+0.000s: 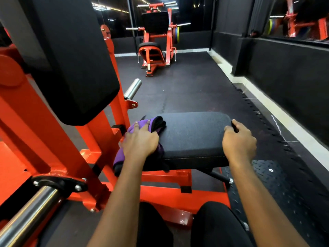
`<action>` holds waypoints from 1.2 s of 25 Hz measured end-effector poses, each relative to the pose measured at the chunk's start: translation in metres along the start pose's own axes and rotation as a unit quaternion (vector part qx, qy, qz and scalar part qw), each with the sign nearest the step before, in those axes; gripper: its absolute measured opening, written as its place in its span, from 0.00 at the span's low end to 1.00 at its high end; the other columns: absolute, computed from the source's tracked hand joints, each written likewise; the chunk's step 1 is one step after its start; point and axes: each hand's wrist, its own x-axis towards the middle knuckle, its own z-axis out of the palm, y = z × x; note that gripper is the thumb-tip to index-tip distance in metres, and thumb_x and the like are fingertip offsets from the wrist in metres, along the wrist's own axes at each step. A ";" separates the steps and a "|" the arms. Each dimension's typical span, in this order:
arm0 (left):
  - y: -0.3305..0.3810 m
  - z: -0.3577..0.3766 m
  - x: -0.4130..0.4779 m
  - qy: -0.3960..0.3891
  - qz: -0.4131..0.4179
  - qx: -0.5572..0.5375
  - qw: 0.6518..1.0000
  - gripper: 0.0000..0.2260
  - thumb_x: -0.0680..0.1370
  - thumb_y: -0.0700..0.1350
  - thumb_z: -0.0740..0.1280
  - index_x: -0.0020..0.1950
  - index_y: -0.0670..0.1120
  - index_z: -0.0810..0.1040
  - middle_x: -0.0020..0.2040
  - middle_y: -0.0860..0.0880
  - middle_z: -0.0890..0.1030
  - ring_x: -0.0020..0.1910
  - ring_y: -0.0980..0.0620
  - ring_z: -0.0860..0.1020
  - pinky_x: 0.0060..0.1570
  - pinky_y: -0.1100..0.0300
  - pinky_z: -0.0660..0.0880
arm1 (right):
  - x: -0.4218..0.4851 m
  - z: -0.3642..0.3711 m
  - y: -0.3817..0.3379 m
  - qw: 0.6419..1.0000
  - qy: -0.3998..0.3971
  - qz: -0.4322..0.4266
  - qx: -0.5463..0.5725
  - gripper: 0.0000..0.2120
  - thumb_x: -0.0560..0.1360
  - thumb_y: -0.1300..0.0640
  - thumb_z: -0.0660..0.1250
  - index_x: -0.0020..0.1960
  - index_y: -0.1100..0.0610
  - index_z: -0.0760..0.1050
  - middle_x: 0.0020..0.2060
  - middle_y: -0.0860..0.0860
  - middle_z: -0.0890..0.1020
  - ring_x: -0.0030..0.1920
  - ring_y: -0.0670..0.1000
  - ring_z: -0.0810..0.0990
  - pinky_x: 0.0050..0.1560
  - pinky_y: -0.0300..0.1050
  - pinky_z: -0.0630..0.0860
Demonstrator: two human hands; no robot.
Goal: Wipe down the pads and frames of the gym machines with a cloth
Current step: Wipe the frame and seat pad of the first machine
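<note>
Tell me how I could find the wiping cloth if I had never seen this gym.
Start at the big orange machine frame on the left, then look to the flat black seat pad beside it. At the pad's left end, the left hand presses on the cloth. It is the only purple thing nearby, soft and crumpled, with a black edge.
</note>
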 end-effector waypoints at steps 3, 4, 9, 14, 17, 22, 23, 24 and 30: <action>-0.002 -0.008 0.027 -0.072 0.025 -0.021 0.997 0.28 0.79 0.57 0.57 0.80 0.59 0.56 0.82 0.52 0.50 0.79 0.39 0.55 0.75 0.38 0.56 | -0.002 -0.001 0.001 1.000 -0.007 -0.006 0.002 0.21 0.81 0.48 0.62 0.74 0.44 0.71 0.65 0.56 0.79 0.63 0.61 0.77 0.62 0.55 0.74; -0.001 -0.006 0.018 -0.069 0.034 -0.008 0.997 0.28 0.80 0.58 0.57 0.80 0.61 0.54 0.82 0.54 0.48 0.80 0.40 0.53 0.75 0.37 0.54 | -0.002 -0.002 0.001 1.000 -0.010 -0.009 0.001 0.22 0.81 0.48 0.62 0.74 0.44 0.71 0.65 0.56 0.79 0.62 0.61 0.77 0.62 0.55 0.74; -0.001 0.006 0.008 -0.030 0.064 0.042 0.997 0.26 0.81 0.59 0.56 0.79 0.65 0.54 0.81 0.60 0.46 0.80 0.42 0.50 0.74 0.35 0.51 | 0.003 0.005 0.005 1.000 0.012 -0.021 -0.001 0.21 0.81 0.48 0.62 0.74 0.44 0.71 0.63 0.57 0.80 0.61 0.61 0.78 0.62 0.59 0.76; 0.012 -0.007 0.091 -0.110 0.086 -0.134 0.981 0.24 0.83 0.47 0.62 0.78 0.47 0.63 0.78 0.45 0.63 0.74 0.46 0.66 0.72 0.57 0.60 | 0.004 0.005 0.003 1.000 0.012 -0.022 0.002 0.21 0.80 0.49 0.63 0.73 0.44 0.73 0.63 0.58 0.80 0.61 0.62 0.78 0.61 0.57 0.75; 0.000 -0.011 0.076 -0.104 0.083 -0.226 0.965 0.25 0.80 0.48 0.65 0.77 0.49 0.66 0.72 0.52 0.70 0.70 0.51 0.69 0.69 0.62 0.60 | 0.002 0.003 0.003 1.000 0.008 -0.026 -0.001 0.21 0.80 0.50 0.63 0.73 0.45 0.73 0.63 0.59 0.80 0.62 0.63 0.77 0.62 0.57 0.74; -0.032 -0.018 -0.014 -0.038 0.078 -0.130 0.988 0.30 0.81 0.49 0.64 0.80 0.58 0.56 0.81 0.57 0.53 0.79 0.47 0.57 0.76 0.54 0.53 | 0.000 0.004 0.003 0.999 0.017 -0.028 -0.009 0.21 0.80 0.49 0.63 0.73 0.44 0.72 0.62 0.58 0.81 0.61 0.63 0.78 0.62 0.59 0.75; -0.035 -0.017 -0.030 -0.025 0.087 -0.118 0.989 0.29 0.82 0.50 0.64 0.80 0.59 0.56 0.81 0.58 0.52 0.79 0.48 0.55 0.76 0.54 0.52 | 0.001 0.005 0.003 0.999 0.018 -0.031 -0.012 0.21 0.80 0.48 0.62 0.73 0.44 0.72 0.62 0.58 0.81 0.60 0.63 0.79 0.62 0.60 0.75; -0.036 -0.012 -0.034 -0.008 0.095 -0.104 0.990 0.28 0.82 0.52 0.63 0.80 0.59 0.56 0.81 0.59 0.51 0.80 0.48 0.54 0.76 0.53 0.51 | 0.001 0.006 0.003 0.999 0.020 -0.033 -0.016 0.22 0.80 0.49 0.62 0.73 0.44 0.72 0.61 0.58 0.81 0.60 0.63 0.79 0.62 0.60 0.76; 0.010 -0.006 0.058 -0.109 0.105 0.009 0.988 0.28 0.79 0.60 0.58 0.79 0.59 0.57 0.82 0.58 0.49 0.79 0.39 0.53 0.77 0.41 0.52 | 0.000 0.005 0.001 0.999 0.021 -0.024 -0.018 0.22 0.79 0.48 0.62 0.73 0.44 0.72 0.62 0.58 0.81 0.60 0.63 0.79 0.61 0.59 0.77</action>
